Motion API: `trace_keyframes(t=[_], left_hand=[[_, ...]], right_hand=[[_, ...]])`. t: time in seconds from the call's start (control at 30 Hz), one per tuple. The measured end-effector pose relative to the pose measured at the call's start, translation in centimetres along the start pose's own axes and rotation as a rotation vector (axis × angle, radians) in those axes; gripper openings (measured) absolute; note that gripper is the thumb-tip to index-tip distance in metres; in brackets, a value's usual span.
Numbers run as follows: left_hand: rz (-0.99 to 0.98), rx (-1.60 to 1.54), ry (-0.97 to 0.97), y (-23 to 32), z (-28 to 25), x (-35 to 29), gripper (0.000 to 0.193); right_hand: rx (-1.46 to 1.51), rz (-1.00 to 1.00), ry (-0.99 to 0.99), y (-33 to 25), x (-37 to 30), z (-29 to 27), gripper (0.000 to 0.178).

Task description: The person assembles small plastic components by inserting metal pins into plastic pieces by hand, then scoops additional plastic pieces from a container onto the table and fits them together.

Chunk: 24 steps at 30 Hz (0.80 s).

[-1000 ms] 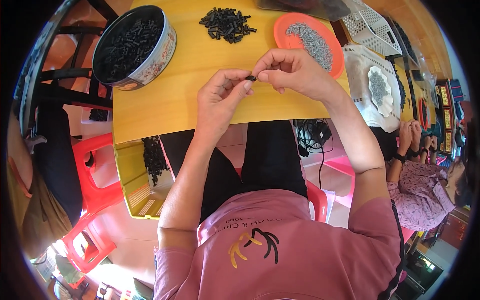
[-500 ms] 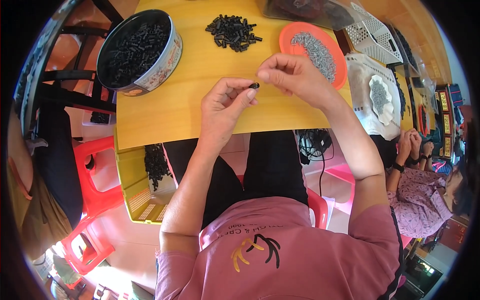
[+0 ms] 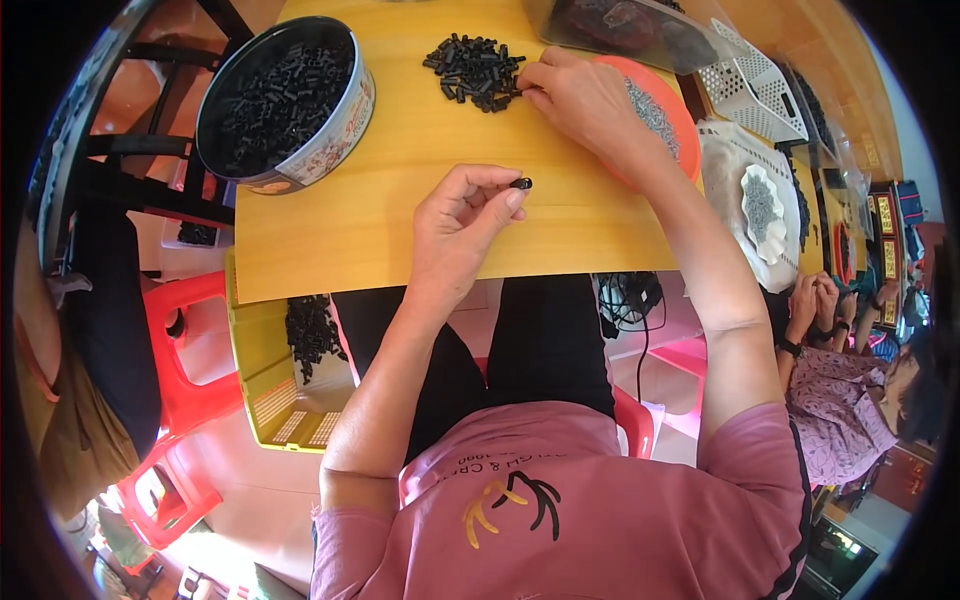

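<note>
Grip of left hand pinches one short, glossy black cylinder, and beyond it the right grip, of unclear closure, meets heaped black tubes.

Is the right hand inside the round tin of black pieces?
No, the right hand is at the right edge of the loose black pile.

Tin: sat on table, left side, pieces inside
Pile: lay on table, right of tin
Plate: sat right of pile, small parts in it
Dish: lay on cloth, right of plate
Crate: stood below table's near left corner
</note>
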<state>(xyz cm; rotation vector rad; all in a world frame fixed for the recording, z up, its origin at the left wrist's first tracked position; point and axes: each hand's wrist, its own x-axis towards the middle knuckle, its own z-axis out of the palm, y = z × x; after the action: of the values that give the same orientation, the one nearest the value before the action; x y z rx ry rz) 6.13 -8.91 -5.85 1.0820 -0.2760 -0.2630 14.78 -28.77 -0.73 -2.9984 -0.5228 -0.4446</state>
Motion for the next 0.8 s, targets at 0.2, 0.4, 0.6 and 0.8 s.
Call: trace_keyframes(t=[0.2, 0.4, 0.6, 0.8], left_hand=[[-0.024, -0.008, -0.015, 0.1, -0.1, -0.1, 0.016], [-0.014, -0.008, 0.007, 0.0, 0.0, 0.0, 0.018], [-0.023, -0.005, 0.003, 0.2, -0.1, 0.0, 0.017], [0.003, 0.001, 0.017, 0.3, 0.0, 0.0, 0.019]], right_hand=[[-0.026, -0.04, -0.01, -0.2, 0.1, 0.2, 0.014], [-0.046, -0.055, -0.033, -0.8, -0.5, -0.6, 0.015], [0.398, 0.207, -0.033, -2.1, -2.5, -4.4, 0.016], [0.981, 0.306, -0.011, -2.2, -5.0, -3.5, 0.013]])
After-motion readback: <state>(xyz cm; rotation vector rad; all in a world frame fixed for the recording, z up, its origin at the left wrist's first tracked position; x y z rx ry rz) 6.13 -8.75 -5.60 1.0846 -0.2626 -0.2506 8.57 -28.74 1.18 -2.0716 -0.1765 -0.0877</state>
